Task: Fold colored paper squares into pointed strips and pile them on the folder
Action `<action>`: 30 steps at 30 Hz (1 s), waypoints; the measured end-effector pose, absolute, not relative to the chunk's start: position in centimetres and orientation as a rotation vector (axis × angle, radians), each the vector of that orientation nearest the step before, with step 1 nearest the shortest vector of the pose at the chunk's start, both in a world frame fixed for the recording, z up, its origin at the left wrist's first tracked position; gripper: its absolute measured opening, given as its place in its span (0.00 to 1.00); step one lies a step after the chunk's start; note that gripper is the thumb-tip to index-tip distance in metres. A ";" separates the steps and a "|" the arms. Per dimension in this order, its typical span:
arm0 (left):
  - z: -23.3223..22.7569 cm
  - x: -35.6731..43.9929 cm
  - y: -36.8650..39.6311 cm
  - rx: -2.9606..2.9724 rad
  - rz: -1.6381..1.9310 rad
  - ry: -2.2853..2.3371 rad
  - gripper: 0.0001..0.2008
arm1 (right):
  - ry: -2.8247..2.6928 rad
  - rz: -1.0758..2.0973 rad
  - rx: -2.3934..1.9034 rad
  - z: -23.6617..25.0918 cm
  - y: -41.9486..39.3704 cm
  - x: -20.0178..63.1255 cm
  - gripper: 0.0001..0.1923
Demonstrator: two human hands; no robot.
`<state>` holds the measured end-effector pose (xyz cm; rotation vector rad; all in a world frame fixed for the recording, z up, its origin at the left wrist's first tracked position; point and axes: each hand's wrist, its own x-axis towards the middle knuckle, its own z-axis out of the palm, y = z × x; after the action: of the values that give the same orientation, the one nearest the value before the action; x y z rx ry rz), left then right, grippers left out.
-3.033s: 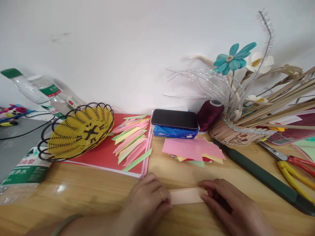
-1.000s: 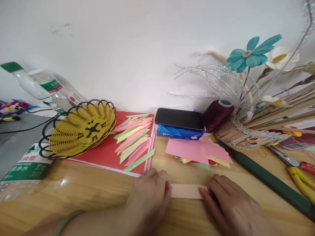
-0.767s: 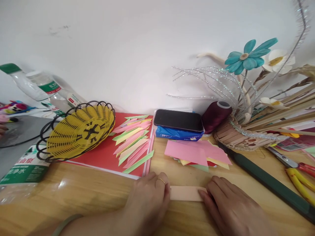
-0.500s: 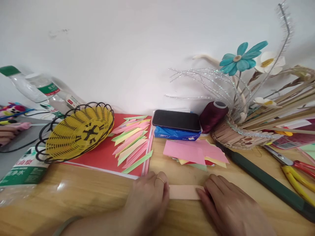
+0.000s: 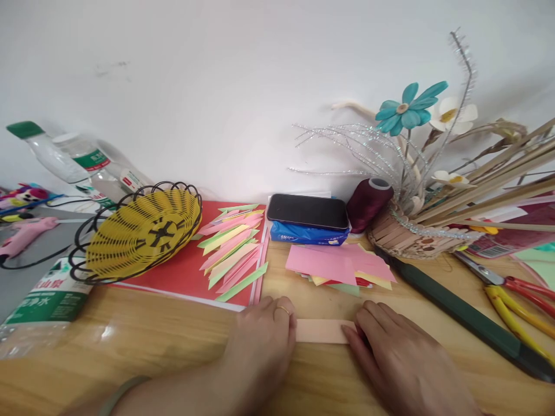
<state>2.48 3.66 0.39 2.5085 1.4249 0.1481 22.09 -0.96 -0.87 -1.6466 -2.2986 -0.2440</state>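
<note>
A narrow peach paper strip (image 5: 321,331) lies flat on the wooden table between my hands. My left hand (image 5: 263,341), with a ring on one finger, is closed over the strip's left end and hides it. At the right end, the thumb and curled fingers of my right hand (image 5: 388,344) pinch the paper. Just beyond my hands lie loose pink and yellow paper pieces (image 5: 323,263). Up and to the left, many pink, green and yellow folded strips (image 5: 234,245) rest in a row on a red sheet (image 5: 169,283).
A yellow woven basket (image 5: 147,234) stands at left, near a plastic bottle (image 5: 50,297) and a pink glue gun (image 5: 28,236). A phone (image 5: 307,211) lies on a blue packet (image 5: 286,233) beside a maroon thread spool (image 5: 369,202). Right are a dark green bar (image 5: 459,306), scissors (image 5: 505,283) and a flower basket (image 5: 416,240).
Both hands stay on the peach paper strip, with almost the same grip. The whole view has shifted slightly, with the items at right appearing further left.
</note>
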 end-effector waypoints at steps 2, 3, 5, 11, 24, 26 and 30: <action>0.4 2.4 3.6 2.500 0.156 1.400 0.07 | -2.291 -0.218 -1.647 -0.9 -1.1 22.1 0.12; 0.3 2.3 3.5 2.499 0.165 1.395 0.07 | -2.287 -0.209 -1.650 -0.9 -1.2 22.2 0.11; 0.2 2.2 3.4 2.512 0.206 1.382 0.07 | -2.278 -0.201 -1.659 -0.9 -1.3 22.2 0.11; 0.1 1.8 3.2 2.571 0.344 1.354 0.07 | -2.273 -0.206 -1.652 -0.9 -1.2 22.2 0.11; -2.9 1.8 3.0 2.940 0.764 0.950 0.07 | -2.237 -0.140 -1.662 -0.9 -1.2 22.3 0.10; -3.0 1.7 3.1 2.980 0.797 0.882 0.08 | -2.213 -0.080 -1.667 -0.8 -1.2 22.6 0.09; -1.9 1.5 3.3 3.019 0.758 0.831 0.06 | -2.177 -0.040 -1.670 -0.5 -1.9 23.5 0.07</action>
<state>1.53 3.27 -1.88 3.0188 0.8307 0.7578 23.51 -1.91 -0.51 -1.6699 -2.1769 -0.0402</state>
